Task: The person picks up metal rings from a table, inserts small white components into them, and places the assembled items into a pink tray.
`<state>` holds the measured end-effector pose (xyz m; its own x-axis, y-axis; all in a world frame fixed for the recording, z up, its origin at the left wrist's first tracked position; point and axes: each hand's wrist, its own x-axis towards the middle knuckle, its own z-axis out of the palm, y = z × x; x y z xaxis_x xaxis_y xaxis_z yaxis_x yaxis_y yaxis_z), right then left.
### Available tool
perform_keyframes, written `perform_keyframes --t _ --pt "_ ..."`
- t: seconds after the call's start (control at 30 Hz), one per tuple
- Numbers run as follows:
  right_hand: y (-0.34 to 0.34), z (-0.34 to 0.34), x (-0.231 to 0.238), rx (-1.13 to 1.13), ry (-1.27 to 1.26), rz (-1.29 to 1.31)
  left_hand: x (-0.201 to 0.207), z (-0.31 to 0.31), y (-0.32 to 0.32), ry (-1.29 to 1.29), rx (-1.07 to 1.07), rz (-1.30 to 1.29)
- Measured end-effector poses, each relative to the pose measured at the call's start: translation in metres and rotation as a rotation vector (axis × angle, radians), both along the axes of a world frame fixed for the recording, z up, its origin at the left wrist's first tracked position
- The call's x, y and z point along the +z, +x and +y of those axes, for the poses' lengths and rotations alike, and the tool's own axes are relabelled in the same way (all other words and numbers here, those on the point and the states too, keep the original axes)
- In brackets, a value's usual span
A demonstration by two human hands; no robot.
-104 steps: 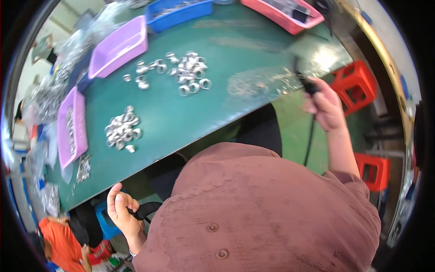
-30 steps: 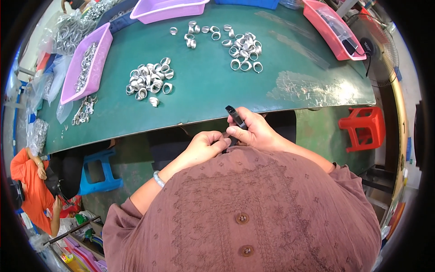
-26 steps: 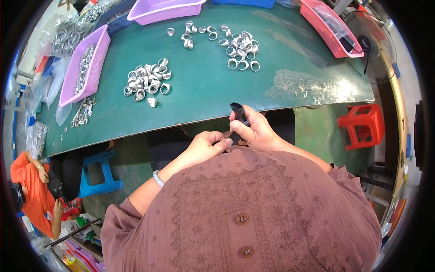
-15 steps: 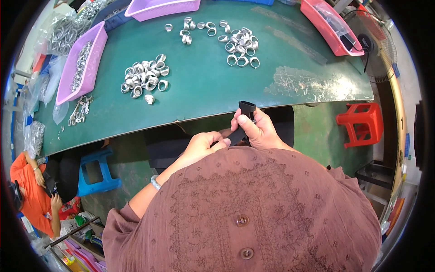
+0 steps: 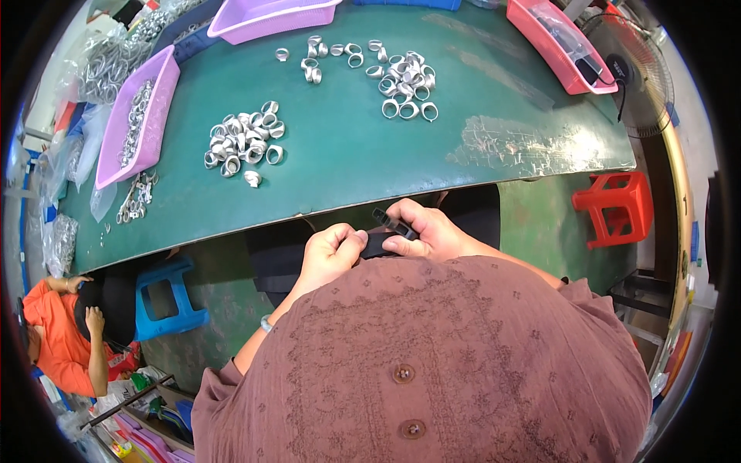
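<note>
Close to my body, just below the table's near edge, I hold a black strap (image 5: pixel 376 246) in both hands. My left hand (image 5: pixel 330 251) pinches it between thumb and fingers. My right hand (image 5: pixel 432 231) is closed round its other end, where a dark ridged piece (image 5: pixel 394 224) like a buckle sticks out to the left; its exact kind is unclear. On the green table (image 5: pixel 340 147) lie two heaps of silver rings, a left heap (image 5: pixel 241 140) and a right heap (image 5: pixel 405 83). Several loose rings (image 5: pixel 312 63) are scattered between and behind them.
A purple basket (image 5: pixel 166 108) with metal pieces stands at the left, scissors-like metal parts (image 5: pixel 137 199) beside it. Another purple basket (image 5: pixel 274 23) and a red basket (image 5: pixel 532 27) line the back. A red stool (image 5: pixel 617 208), a blue stool (image 5: pixel 166 297) and a person in orange (image 5: pixel 65 336) flank me.
My right hand has turned over and come down and inward, so the black end piece tilts left rather than standing up. My left hand has shifted slightly, still pinching the strap.
</note>
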<state>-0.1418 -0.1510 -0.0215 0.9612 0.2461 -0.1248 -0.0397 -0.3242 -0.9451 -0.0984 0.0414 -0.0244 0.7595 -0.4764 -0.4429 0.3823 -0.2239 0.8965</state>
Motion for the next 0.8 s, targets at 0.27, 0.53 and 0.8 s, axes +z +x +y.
perform_keyframes --t 0.27,0.53,0.8 --pt "0.002 -0.001 0.001 0.045 -0.023 0.103 -0.004 0.001 0.001 -0.028 -0.030 -0.002" --pt "0.006 -0.006 -0.002 0.146 0.299 0.471 -0.016 0.007 0.009 -0.086 0.083 0.074" --pt "0.009 -0.013 0.006 0.167 0.360 0.572 -0.019 0.011 0.009 -0.167 0.112 0.081"
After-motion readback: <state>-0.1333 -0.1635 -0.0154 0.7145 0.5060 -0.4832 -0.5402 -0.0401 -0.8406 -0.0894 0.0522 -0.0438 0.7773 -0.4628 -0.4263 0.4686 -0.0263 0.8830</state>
